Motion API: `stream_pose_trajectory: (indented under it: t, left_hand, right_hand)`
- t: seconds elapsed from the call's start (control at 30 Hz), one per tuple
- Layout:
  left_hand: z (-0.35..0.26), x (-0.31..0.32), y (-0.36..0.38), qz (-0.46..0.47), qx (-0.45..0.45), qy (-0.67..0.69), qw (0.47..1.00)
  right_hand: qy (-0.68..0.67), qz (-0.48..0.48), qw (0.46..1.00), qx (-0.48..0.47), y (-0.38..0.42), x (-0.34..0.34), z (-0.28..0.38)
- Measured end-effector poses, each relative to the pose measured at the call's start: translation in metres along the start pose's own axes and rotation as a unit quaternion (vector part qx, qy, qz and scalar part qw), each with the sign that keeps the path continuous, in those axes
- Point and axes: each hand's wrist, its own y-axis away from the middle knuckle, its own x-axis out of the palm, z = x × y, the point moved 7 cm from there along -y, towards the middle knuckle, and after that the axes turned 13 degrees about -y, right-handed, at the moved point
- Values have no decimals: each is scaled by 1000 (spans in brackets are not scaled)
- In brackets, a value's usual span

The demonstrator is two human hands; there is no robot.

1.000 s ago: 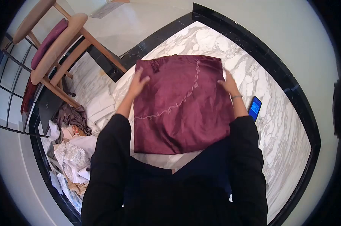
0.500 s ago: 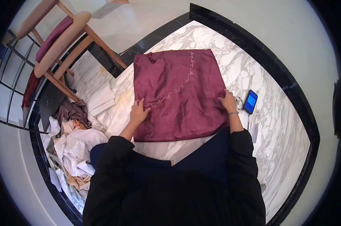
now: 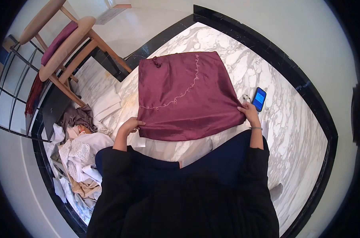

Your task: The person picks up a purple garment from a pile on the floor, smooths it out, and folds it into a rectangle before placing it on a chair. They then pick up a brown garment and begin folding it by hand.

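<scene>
A maroon satin cushion cover or similar cloth piece (image 3: 188, 95) lies spread on the marble floor before me, with a curling pale cord pattern running across it. A small dark knotted trim shows near its far left corner. My left hand (image 3: 130, 125) pinches its left edge near the close corner. On the opposite side, my right hand (image 3: 249, 113) grips the right edge, and folds run inward from that grip. The near edge is drawn slightly upward between both hands. A small white tag hangs just below my left hand.
A phone (image 3: 259, 99) with a lit screen lies right of the cloth, beside a small beaded item (image 3: 246, 98). Heaped fabrics (image 3: 82, 154) are on the left. Behind them stand a wooden chair (image 3: 66, 47) and a dark metal rack (image 3: 15, 91). Black-edged walls bound the floor.
Both hands have gone from resting on the cloth to gripping its side edges. My left hand has moved down and left, my right slightly right. The near edge is now pulled taut and curved.
</scene>
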Motion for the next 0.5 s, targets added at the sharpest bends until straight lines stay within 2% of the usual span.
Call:
stream_pose_trajectory:
  t: [0.07,0.17,0.23,0.33,0.47,0.5]
  left_hand:
    - [19,12,-2,46,-32,-51,997]
    - [43,40,-12,83,-70,-100,989]
    - [48,56,-24,110,-93,-163,976]
    - [31,55,-18,149,-27,-131,980]
    - [57,62,-2,271,-105,-35,956]
    - [61,68,6,264,-143,-59,952]
  right_hand:
    - [32,-20,999,22,11,-18,-30]
    - [66,40,986,150,34,-15,-35]
    - [107,40,985,126,34,-16,-35]
    - [203,33,971,122,37,-21,-22]
    - [318,63,930,173,39,-24,-33]
    - [335,80,920,187,40,-22,-41]
